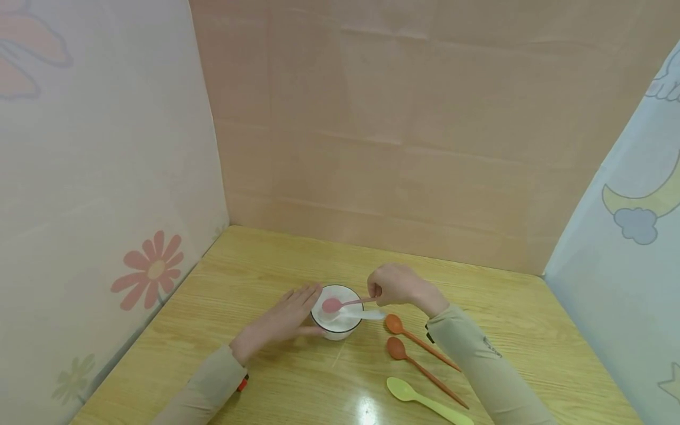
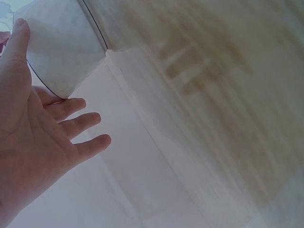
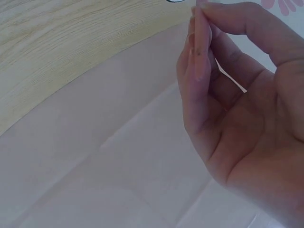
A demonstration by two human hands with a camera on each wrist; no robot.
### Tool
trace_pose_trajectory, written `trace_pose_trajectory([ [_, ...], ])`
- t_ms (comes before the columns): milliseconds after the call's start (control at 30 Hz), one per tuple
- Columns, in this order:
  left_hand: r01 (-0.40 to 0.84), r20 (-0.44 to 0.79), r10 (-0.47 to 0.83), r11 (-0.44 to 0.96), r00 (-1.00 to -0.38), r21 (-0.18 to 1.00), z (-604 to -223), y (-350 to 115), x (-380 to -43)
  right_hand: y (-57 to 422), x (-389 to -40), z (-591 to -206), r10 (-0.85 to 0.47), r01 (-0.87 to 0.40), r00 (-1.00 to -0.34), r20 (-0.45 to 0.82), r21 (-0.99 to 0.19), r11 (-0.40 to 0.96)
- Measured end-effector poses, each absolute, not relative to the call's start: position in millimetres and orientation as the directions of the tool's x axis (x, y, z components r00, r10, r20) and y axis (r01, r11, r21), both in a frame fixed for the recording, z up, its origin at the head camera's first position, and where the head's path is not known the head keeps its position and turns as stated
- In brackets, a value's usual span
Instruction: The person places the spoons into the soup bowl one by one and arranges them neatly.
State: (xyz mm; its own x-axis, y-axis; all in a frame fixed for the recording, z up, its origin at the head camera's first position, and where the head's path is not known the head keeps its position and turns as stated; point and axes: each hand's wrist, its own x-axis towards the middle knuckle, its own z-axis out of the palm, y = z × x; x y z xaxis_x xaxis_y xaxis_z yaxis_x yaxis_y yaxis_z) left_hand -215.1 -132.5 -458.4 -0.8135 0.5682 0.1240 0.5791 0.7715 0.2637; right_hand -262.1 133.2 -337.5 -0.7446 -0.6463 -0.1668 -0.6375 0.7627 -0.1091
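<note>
A white bowl (image 1: 336,334) with a dark rim stands on the table. My left hand (image 1: 287,313) rests against its left side with straight fingers. In the left wrist view, the bowl (image 2: 66,42) lies between the thumb and index finger of that hand (image 2: 42,114), the other fingers spread away. My right hand (image 1: 398,284) pinches a pink spoon (image 1: 332,305) by the handle, its head over the bowl. Up close, the handle (image 3: 200,47) runs between thumb and fingers of the right hand (image 3: 247,114). A white spoon (image 1: 369,314) leans in the bowl, handle across the rim.
Right of the bowl lie an orange spoon (image 1: 394,323), a darker orange-red spoon (image 1: 396,348) and a yellow-green spoon (image 1: 401,389) on the wooden table (image 1: 276,383). Printed sheets (image 1: 372,147) wall in the table's back, left and right. The right forearm passes beside the orange spoon handles.
</note>
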Motion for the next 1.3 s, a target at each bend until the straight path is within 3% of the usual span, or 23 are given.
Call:
trace_pose_trajectory([
  [1300, 0.564, 0.102, 0.562, 0.771, -0.821, 0.297, -458.6, -133.6, -215.4, 128.0, -260.0, -351.4, -0.702, -0.687, -0.701, -0.125, -0.145, 0.712],
])
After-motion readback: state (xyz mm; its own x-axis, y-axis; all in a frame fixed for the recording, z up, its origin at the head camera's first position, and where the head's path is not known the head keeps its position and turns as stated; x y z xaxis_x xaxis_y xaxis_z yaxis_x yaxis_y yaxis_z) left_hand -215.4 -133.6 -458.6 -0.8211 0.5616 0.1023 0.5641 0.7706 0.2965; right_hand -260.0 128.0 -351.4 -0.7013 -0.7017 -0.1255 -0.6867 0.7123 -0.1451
